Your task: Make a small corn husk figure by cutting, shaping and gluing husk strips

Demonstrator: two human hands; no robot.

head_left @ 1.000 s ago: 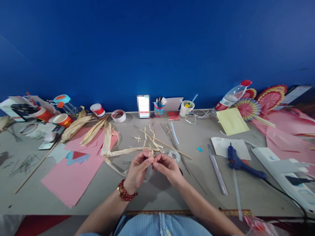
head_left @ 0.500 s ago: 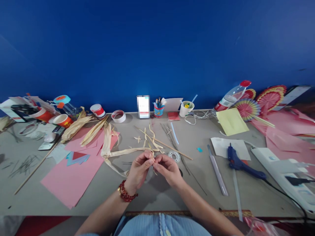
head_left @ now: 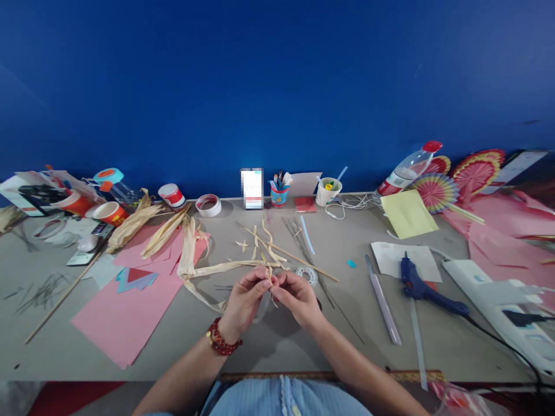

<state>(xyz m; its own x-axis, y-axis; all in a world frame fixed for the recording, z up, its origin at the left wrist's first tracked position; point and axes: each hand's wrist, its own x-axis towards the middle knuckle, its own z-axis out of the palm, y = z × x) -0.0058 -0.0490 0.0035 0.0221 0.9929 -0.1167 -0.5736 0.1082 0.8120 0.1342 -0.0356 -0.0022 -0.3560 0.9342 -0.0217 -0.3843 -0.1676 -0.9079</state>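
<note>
My left hand (head_left: 246,297) wears a red bead bracelet (head_left: 223,338) and pinches a thin strip of dried husk (head_left: 274,300) at the middle of the table. Against it, fingertips meeting, my right hand (head_left: 298,297) pinches the same strip, whose end hangs below the fingers. The part between the fingertips is hidden. Just beyond my hands lie pale husk strips (head_left: 229,266) and a thin wooden stick (head_left: 303,262). A white tape spool (head_left: 307,275) rests close to my right hand, with dark wires (head_left: 332,297) beside it.
Pink paper (head_left: 130,318) and dried husks (head_left: 134,225) lie at left. A phone (head_left: 252,188) stands at the back near a brush cup (head_left: 279,195). At right are a blue glue gun (head_left: 427,292), a power strip (head_left: 498,315) and a tilted bottle (head_left: 410,167).
My fingertips have shifted very slightly around the husk strip. Both hands stay in nearly the same place.
</note>
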